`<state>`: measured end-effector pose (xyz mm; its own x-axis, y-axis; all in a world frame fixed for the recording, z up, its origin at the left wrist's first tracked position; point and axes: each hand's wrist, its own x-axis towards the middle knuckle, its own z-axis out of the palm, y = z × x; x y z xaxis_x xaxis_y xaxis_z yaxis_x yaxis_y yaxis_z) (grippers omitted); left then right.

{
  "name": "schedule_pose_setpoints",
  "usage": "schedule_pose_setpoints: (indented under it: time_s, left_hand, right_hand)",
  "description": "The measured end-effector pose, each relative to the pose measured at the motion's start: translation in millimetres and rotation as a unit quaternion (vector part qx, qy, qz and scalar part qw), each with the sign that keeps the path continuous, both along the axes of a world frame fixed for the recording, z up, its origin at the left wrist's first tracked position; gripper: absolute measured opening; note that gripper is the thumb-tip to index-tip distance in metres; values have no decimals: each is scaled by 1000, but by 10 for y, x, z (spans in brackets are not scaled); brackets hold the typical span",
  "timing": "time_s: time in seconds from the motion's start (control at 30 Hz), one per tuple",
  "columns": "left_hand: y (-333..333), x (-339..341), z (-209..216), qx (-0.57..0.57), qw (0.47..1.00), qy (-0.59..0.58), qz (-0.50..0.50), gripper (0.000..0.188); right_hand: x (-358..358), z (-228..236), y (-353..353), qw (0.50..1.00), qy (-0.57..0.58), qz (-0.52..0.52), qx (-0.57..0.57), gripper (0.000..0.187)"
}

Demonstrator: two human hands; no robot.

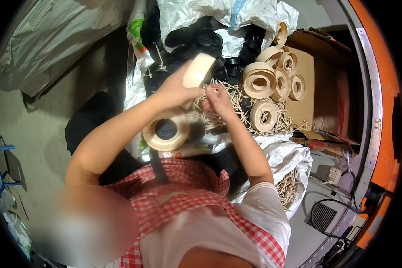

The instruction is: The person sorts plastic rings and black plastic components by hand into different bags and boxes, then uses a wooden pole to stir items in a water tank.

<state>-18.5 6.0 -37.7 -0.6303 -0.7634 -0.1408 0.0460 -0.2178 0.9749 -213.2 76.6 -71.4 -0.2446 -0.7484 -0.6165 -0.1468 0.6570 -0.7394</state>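
Near the centre of the frame, the left hand (170, 91) has its grip closed around a cream part (198, 70), which is tilted, its smooth side wall turned up toward the camera. The right hand (219, 100) is just to the right, fingers bent and drawn narrow near the lower edge of that part; the picture does not show whether its grip pinches anything.

Below the left wrist, a cream ring (182, 134) shows its face, with a dark round hole in the middle. Pale sticks (205, 118) lie in a loose heap under and around the right hand. Black parts (205, 38) are piled in the upper centre, below a white sack (214, 13).

At upper right, several cream rings (259, 67) cluster beside a cardboard box (307, 67); a single ring (256, 118) rests apart from them, lower down, on the sticks. Right of the person's red checked apron (174, 203), another white bag (272, 152) holds more sticks. A grey case (312, 201) stands at lower right, and an orange frame (384, 147) curves along the right edge.
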Motion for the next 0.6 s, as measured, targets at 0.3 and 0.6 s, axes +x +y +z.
schedule_pose_setpoints:
  time_s: [0.3,0.6]
  left_hand:
    - [-63,214,-379,-126,866,-406,-262,42]
    - [-18,-156,-300,-63,988,-136,22,73]
  right_hand:
    - [-1569,-695,-255,838,533,-101,-57,86]
    - [-392,-40,-195,852,438,19,-287,35]
